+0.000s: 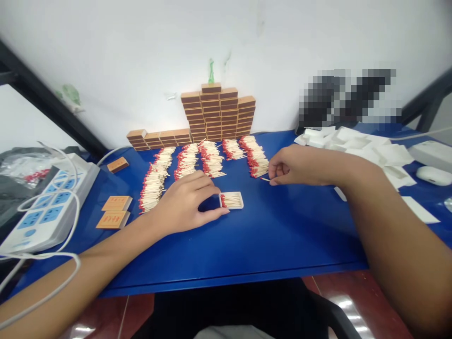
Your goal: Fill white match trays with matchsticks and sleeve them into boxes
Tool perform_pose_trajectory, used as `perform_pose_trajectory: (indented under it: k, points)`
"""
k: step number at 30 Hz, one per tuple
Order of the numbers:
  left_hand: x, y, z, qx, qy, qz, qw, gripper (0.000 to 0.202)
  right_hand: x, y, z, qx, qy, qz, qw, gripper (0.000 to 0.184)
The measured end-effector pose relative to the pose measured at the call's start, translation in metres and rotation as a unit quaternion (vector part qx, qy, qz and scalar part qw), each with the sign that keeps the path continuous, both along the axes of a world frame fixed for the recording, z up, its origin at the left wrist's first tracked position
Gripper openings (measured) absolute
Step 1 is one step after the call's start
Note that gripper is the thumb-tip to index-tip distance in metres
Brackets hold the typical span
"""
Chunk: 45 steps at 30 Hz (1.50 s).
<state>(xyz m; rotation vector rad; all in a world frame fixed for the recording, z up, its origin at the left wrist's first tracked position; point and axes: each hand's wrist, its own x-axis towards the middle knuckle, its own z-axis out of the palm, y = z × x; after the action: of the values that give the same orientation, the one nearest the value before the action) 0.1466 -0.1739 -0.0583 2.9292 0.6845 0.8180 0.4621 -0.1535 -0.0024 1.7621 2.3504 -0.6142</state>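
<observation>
My left hand (194,200) grips the left end of a small white matchbox tray (242,200) between thumb and fingers. Red-headed matches (231,201) lie inside the tray, which rests on the blue table. To the right, my right hand (282,165) is pinched on a single match (265,179), its red head pointing left. That hand is just right of the rightmost pile of matches (254,157). More matches (212,159) lie in rows behind the tray, heads mostly to the left. One row (153,186) runs behind my left wrist.
Stacked matchboxes (219,113) stand against the wall. Loose matchbox sleeves (113,219) lie at left, beside a power strip (52,207) with white cables. White empty trays (370,146) are heaped at right, near a white earphone case (433,175). The blue table's front edge (240,281) is close.
</observation>
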Motion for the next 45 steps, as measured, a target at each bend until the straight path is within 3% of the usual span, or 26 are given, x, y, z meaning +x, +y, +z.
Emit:
perform_pose_trajectory:
  k: [3,10,24,40,45]
  points:
    - [-0.001,0.001,0.000,0.001,0.001,0.002,1.000,0.031,-0.005,0.002,-0.003,-0.004,0.027,0.023,0.999,0.011]
    - [0.000,-0.001,-0.001,-0.004,0.006,0.006,1.000,0.031,-0.001,0.011,-0.010,0.083,0.018,0.035,0.996,0.009]
    - [0.000,-0.001,0.000,-0.019,0.016,0.009,1.000,0.030,-0.002,0.012,-0.010,0.103,0.028,0.053,0.993,0.020]
    - [-0.001,0.000,-0.001,-0.014,0.014,0.005,1.000,0.030,0.006,0.012,-0.011,0.071,0.034,0.032,0.996,0.014]
    - [-0.001,0.000,-0.001,-0.012,0.011,0.003,1.000,0.030,0.014,0.010,-0.009,0.018,0.004,-0.003,1.000,0.011]
